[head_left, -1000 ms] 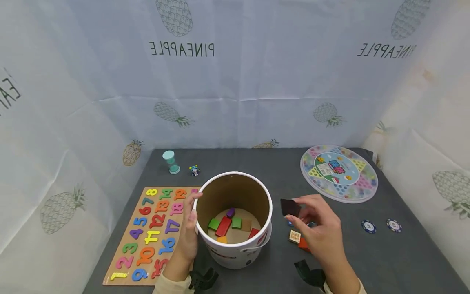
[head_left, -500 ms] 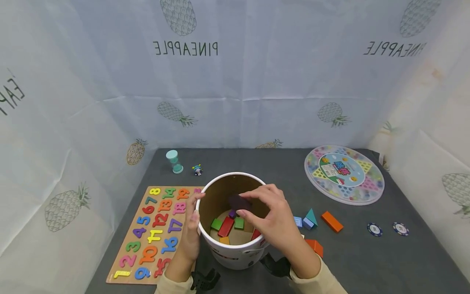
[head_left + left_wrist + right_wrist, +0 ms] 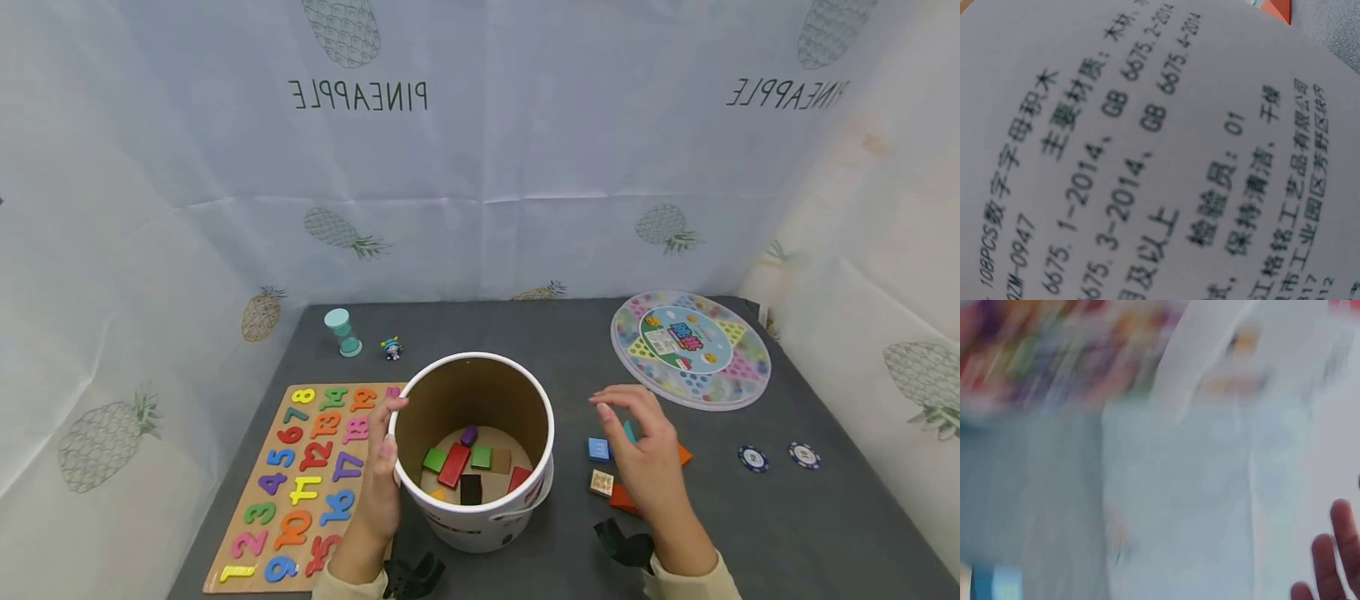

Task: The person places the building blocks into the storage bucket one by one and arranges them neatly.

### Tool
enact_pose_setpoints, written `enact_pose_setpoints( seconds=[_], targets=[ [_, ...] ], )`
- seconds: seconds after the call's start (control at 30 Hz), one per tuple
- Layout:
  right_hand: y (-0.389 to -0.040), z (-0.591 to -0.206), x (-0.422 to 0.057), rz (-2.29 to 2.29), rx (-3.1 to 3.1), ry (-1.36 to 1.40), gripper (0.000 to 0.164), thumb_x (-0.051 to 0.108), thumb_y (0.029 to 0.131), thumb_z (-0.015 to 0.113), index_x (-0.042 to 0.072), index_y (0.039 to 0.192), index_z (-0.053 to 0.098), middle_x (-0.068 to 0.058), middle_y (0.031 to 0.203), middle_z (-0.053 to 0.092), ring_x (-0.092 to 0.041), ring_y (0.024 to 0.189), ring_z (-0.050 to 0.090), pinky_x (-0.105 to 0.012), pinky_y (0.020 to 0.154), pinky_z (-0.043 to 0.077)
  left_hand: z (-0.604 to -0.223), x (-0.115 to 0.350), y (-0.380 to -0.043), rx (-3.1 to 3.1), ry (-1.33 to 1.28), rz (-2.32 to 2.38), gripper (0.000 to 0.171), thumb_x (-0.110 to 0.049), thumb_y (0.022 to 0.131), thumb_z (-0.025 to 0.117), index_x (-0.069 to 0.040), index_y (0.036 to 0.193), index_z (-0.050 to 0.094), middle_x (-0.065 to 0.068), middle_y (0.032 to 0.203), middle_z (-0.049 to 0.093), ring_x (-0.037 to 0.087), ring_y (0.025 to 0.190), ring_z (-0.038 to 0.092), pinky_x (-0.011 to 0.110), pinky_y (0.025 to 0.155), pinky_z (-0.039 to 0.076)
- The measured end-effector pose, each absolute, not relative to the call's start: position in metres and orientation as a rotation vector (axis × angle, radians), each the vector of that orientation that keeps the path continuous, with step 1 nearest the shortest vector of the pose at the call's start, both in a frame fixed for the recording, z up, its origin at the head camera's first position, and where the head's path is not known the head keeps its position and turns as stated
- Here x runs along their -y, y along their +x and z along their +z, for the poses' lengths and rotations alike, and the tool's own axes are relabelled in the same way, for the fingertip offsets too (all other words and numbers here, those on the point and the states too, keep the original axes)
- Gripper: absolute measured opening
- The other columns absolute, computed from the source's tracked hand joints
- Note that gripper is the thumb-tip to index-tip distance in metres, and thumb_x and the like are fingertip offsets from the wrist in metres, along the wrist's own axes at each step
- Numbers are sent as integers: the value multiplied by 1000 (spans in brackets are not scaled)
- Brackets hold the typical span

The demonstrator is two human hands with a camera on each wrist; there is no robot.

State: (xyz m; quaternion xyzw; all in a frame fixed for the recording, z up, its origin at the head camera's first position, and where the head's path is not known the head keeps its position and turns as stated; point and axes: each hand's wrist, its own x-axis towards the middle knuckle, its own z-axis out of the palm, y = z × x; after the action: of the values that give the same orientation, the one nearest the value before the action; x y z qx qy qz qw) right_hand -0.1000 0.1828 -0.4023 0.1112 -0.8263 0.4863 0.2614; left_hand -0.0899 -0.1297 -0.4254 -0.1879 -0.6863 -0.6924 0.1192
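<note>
The left hand [image 3: 380,479] grips the bucket [image 3: 480,532] at nine o'clock; the right hand [image 3: 647,450] — fingers parted, holding nothing — hovers at three.

Plain cream sleeves [image 3: 692,582] are worn on both sides, with a curved black piece [image 3: 626,548] beside each.

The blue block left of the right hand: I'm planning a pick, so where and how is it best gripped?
Probably by its near and far edges, pinched from above: the blue block lies flat on the dark table, with bare surface on both those sides. The right hand covers the area to the block's right.
</note>
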Motion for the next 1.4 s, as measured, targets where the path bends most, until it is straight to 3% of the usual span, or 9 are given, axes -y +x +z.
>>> enact_pose_setpoints(
  seconds=[0.2,0.43,0.53,0.7,0.83,0.93,1.07,1.2,1.4],
  targets=[
    [-98,-421,-236,1171,2570,-80,18,21,95,58,15,110,66,-6,118,58,-32,120,44,-60,92,34,-426,130,-89,1994,-548,-2036,47,-28,98,23,-7,139,25,11,142,31,39,124,32,46,96,41],
    [-100,-456,-276,978,2986,-146,45,22,93,61,4,133,52,-29,143,31,-55,124,28,-71,93,26,-427,130,-91,1980,-614,-1989,46,-24,98,23,-4,139,25,14,141,31,39,124,33,47,97,40],
    [-100,-474,-282,922,3111,-148,50,23,91,64,1,134,50,-33,145,24,-59,124,24,-72,94,23,-427,130,-92,1971,-631,-1983,46,-23,98,23,-4,139,25,14,141,31,40,124,32,46,97,40],
    [-96,-488,-284,792,3097,-94,33,11,82,73,5,114,66,-33,128,43,-54,111,40,-67,88,34,-427,130,-92,1954,-647,-1986,46,-22,97,23,-2,139,25,16,141,31,41,123,32,45,96,42],
    [-94,-489,-283,747,3087,-124,18,5,77,75,9,91,65,-22,104,53,-36,86,51,-51,72,45,-428,130,-92,1956,-641,-1988,46,-22,97,23,-3,139,25,16,141,31,41,124,32,46,96,42],
    [-95,-484,-283,754,3143,-206,27,7,75,75,6,98,60,-17,99,53,-28,79,51,-45,67,45,-428,129,-92,1969,-628,-1986,46,-23,97,24,-4,138,26,14,141,32,40,124,32,48,96,41],
    [-90,-466,-277,714,3083,-265,55,9,72,74,6,124,54,-23,107,51,-31,80,53,-45,61,47,-427,128,-91,1980,-626,-1972,45,-21,96,24,-5,138,27,13,141,32,38,125,31,47,97,40],
    [-86,-432,-252,691,2769,-123,54,7,71,77,13,123,60,-18,105,50,-30,78,54,-43,57,48,-427,128,-91,1965,-635,-1977,45,-22,97,23,-4,138,26,14,141,31,39,125,31,47,97,40],
    [-85,-377,-203,861,2286,288,49,-2,68,80,12,113,66,-7,107,56,-21,92,55,-22,82,45,-427,129,-91,1967,-618,-1991,46,-25,98,24,-5,139,26,12,143,30,39,126,30,49,97,39]
  ],
)
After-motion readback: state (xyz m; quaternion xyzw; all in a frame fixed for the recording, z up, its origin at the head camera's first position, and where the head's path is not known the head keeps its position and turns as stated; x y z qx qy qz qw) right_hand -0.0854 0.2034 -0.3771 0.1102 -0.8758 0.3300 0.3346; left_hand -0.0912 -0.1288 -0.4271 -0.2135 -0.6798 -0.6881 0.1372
